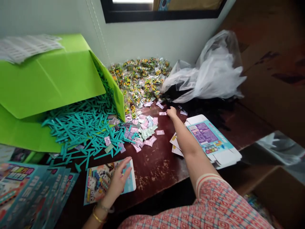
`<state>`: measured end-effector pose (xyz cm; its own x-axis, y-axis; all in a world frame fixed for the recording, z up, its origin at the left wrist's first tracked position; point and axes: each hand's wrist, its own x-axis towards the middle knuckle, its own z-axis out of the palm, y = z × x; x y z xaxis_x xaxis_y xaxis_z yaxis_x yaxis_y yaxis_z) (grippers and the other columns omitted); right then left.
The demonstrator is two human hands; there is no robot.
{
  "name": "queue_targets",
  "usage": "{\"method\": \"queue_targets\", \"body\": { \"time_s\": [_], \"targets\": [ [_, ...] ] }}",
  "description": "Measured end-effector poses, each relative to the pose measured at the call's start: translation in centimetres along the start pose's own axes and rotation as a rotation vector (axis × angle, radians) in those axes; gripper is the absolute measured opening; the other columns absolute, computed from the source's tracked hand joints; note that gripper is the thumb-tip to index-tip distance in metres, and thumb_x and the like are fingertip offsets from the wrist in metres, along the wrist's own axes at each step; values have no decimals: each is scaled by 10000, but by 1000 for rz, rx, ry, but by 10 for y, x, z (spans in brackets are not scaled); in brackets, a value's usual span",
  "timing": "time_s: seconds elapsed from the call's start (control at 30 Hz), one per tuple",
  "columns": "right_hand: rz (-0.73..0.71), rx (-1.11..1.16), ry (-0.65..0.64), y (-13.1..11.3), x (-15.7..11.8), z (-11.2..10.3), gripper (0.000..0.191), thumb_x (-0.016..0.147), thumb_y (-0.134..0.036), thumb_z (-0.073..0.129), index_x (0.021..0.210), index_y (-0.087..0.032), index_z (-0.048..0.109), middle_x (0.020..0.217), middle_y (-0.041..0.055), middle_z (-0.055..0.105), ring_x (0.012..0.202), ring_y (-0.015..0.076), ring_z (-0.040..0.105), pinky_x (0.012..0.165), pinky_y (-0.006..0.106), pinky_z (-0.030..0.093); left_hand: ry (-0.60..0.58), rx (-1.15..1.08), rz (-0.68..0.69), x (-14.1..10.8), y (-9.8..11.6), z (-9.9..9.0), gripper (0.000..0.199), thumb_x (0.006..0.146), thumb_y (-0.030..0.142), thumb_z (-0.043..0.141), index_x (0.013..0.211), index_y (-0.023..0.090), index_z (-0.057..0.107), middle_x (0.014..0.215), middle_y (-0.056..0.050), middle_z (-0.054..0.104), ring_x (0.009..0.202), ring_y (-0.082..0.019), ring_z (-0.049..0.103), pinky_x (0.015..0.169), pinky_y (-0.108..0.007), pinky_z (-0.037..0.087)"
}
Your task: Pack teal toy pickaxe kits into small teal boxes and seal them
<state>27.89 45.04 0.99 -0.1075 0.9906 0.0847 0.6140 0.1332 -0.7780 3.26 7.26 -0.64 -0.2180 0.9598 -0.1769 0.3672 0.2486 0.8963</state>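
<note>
Left hand [118, 181] flat on printed card [100, 183], long axis left-right.

A bright green cardboard box [47, 79] lies tipped on its side at the left of the dark brown wooden table [154, 168], spilling a heap of teal plastic sticks [83, 127], and a sheet of white printed paper [26, 47] rests on top of it. Against the white wall sits a mound of small clear packets with yellow and green contents [140, 79], beside a crumpled translucent plastic bag [214, 70] over a pile of black pieces [205, 108]. A stack of flat blue printed cartons [28, 190] lies at the lower left.
</note>
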Motion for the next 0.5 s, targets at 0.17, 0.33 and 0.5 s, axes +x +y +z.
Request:
{"method": "queue_targets", "body": {
  "time_s": [0.17,0.33,0.5],
  "targets": [
    [-194,381,-591,-25,-82,42,438,905,-345,763,1320,-208,724,1132,48,789,932,177,729,885,337,606,44,-575,-94,46,35,6,576,852,504,805,1364,281,666,1495,-121,643,1363,-314,631,1165,-476,502],
    [-160,377,-814,-63,-105,88,401,825,-515,806,1094,-218,808,1101,71,791,1034,262,696,949,386,554,348,-998,-191,81,38,22,304,849,368,798,1093,216,696,1186,-83,779,1090,-234,743,1016,-432,578],
    [128,306,-131,-90,-17,121,226,873,-391,726,863,-166,705,1331,194,665,1371,356,479,1175,559,343,209,-1092,-423,82,33,3,100,853,195,687,936,142,700,991,-112,795,892,-219,765,918,-393,591]
  ]
}}
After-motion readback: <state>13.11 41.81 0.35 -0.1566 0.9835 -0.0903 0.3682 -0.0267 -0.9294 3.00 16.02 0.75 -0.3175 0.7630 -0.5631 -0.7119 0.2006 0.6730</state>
